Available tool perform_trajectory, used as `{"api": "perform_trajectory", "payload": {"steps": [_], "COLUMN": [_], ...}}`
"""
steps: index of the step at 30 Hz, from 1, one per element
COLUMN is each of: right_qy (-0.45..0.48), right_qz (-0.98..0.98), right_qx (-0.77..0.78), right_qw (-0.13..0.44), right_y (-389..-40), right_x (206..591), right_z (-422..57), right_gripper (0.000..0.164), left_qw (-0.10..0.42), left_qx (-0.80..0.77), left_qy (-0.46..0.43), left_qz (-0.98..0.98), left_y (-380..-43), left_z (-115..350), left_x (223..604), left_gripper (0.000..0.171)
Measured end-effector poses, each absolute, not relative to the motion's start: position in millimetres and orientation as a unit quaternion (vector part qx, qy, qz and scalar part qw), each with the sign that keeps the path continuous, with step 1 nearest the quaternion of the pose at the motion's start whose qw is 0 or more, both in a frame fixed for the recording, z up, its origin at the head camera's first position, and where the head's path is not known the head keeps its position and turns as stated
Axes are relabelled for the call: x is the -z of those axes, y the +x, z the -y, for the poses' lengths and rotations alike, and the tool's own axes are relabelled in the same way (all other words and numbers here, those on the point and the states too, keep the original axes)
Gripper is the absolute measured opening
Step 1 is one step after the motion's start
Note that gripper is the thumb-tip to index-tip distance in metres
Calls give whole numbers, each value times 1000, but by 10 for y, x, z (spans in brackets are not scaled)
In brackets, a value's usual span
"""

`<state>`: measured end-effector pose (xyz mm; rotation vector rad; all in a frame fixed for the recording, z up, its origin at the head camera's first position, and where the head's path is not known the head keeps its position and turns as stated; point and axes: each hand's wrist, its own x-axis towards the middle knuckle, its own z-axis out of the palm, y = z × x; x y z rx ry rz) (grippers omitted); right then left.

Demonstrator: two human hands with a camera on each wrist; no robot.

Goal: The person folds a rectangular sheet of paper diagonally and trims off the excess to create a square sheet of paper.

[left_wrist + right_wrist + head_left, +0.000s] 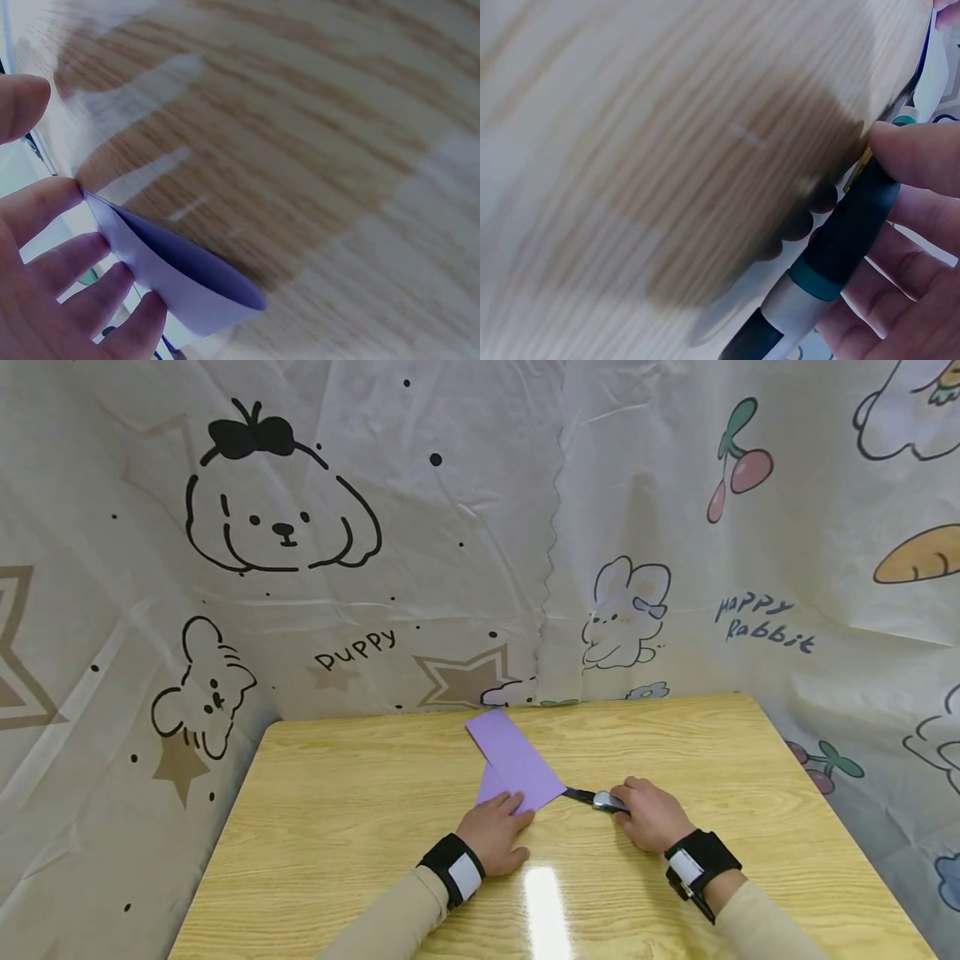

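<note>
A folded sheet of purple paper (517,760) lies on the wooden table. In the left wrist view the paper (172,277) bulges along a rounded fold, leaving a gap between its layers. My left hand (495,835) rests on the paper's near edge, its fingertips (154,304) spread along it. Off to the right, my right hand (654,814) grips a utility knife (609,802) with a black and silver handle. The dark blade end points left and reaches the paper's right corner. From the right wrist, the knife (847,225) shows green bands, with the thumb along its handle.
The pale wooden table (345,793) runs back to a cloth curtain (465,527) printed with cartoon animals, which also hangs along both sides. Black straps with white patches circle both wrists. A bright light reflection shows on the tabletop near its front.
</note>
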<state>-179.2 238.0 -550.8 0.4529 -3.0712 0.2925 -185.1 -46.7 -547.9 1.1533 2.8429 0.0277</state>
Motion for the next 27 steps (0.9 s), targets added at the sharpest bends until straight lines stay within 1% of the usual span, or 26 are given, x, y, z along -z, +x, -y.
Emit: {"api": "perform_trajectory", "payload": {"steps": [9, 17, 27], "right_qy": [152, 175, 165], "right_qz": [984, 980, 982], "right_qx": [-92, -87, -81], "right_qw": [17, 38, 38], "right_y": [-1806, -1867, -1881], "right_x": [5489, 5530, 5563], "right_z": [-2386, -2294, -2369], "right_gripper": [28, 30, 29], "left_qw": [39, 32, 33], "left_qx": [-14, -21, -15], "left_qy": [373, 384, 384], "left_qz": [-927, -922, -923], "left_y": [-1852, -1838, -1823], "left_z": [487, 493, 515], "left_x": [5460, 5474, 5465], "left_gripper": [56, 54, 53]}}
